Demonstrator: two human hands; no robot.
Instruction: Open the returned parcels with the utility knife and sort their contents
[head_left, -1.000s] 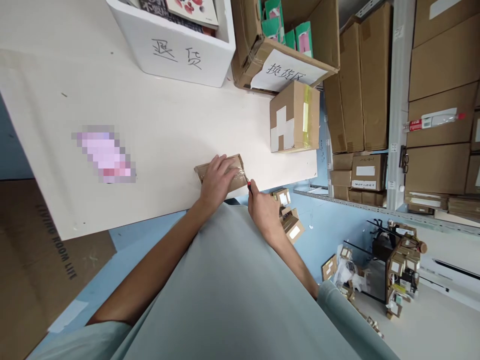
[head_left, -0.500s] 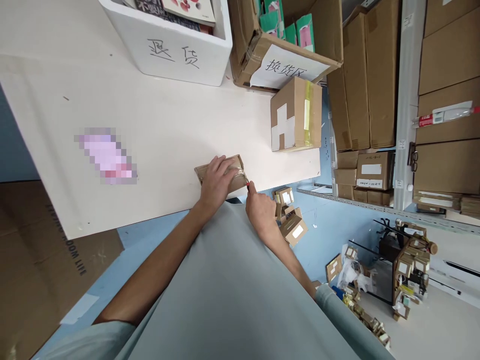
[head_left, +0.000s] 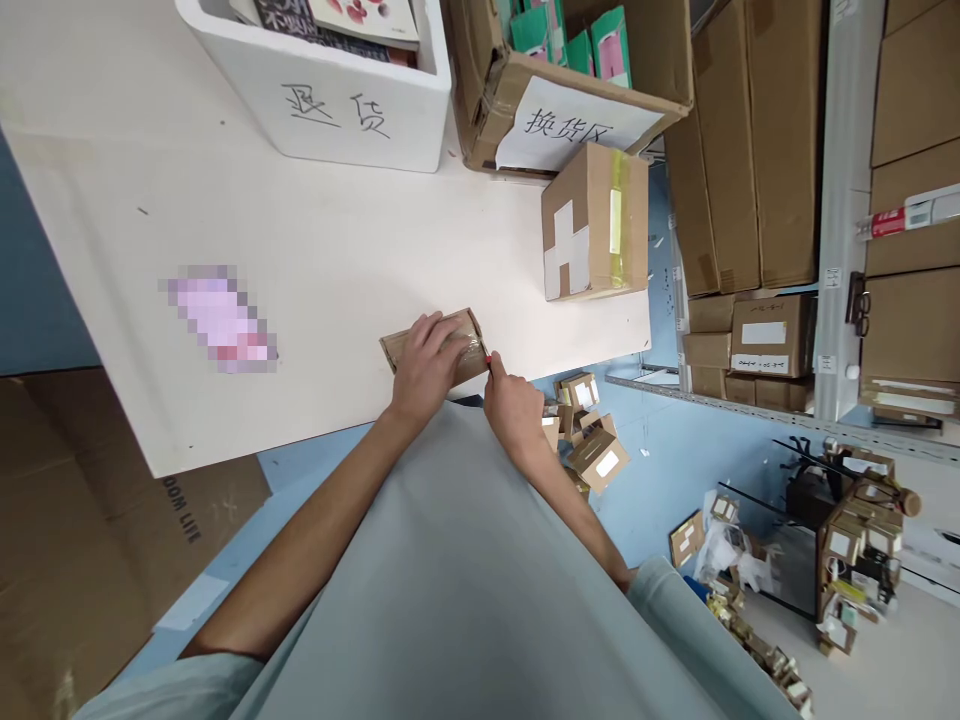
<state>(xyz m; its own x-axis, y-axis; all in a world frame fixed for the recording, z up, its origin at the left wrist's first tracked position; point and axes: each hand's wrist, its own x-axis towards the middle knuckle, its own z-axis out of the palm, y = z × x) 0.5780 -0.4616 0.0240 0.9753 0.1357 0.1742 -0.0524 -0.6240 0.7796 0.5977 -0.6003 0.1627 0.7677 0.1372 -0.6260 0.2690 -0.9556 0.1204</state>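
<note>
A small flat cardboard box (head_left: pixel 471 362) with clear tape lies near the front edge of the white table (head_left: pixel 322 260). My left hand (head_left: pixel 424 365) rests over its top and grips it, fingers bent across the cardboard. At the right end of the box, my right hand (head_left: pixel 516 408) is closed round a small box cutter (head_left: pixel 489 360). Only a bit of red shows above the fingers, against the box's edge. The blade itself is too small to make out.
A white foam bin (head_left: pixel 360 120) with books and an open carton (head_left: pixel 562 125) of green packets stand at the back. A taped box (head_left: pixel 596 225) sits at the table's right end. Left lies a blurred pinkish item (head_left: pixel 223 320). Shelves of cartons (head_left: pixel 772 140) rise at right; parcels (head_left: pixel 596 450) lie below.
My right hand and the cutter have shifted slightly up and left along the box's right end. My left hand still holds the box. The whole view has turned slightly.
</note>
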